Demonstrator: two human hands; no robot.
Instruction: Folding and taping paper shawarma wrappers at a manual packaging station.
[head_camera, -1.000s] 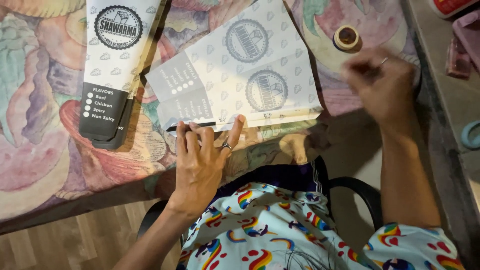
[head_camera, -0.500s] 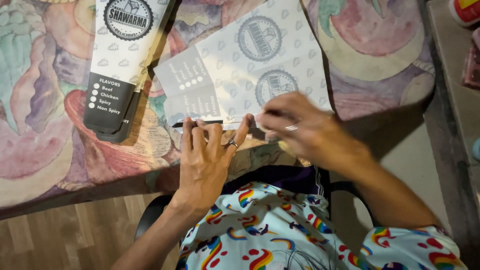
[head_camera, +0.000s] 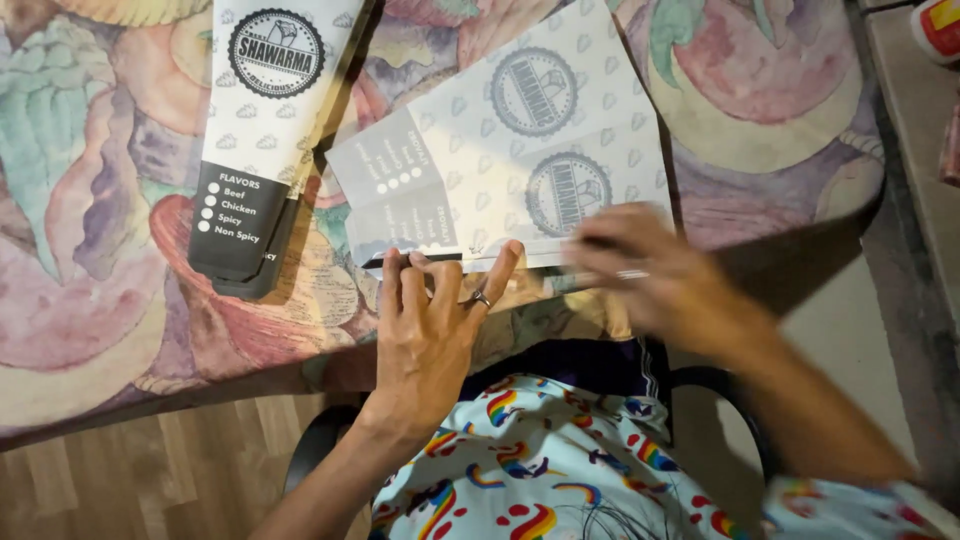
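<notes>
We see a flat, unfolded white carton (head_camera: 500, 160) with grey round stamps and small printed marks lying tilted on the worktop (head_camera: 90, 300), its near edge folded up along the worktop's edge.

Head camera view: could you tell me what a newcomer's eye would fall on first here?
Most striking is the flat, unfolded white paper sleeve printed with round stamps, lying in the middle of the colourful painted tablecloth. The left hand, wearing a ring, presses its fingers on the sleeve's near edge, while the blurred right hand is at that edge to the right. At upper left lies a stack of finished white-and-black sleeves.
</notes>
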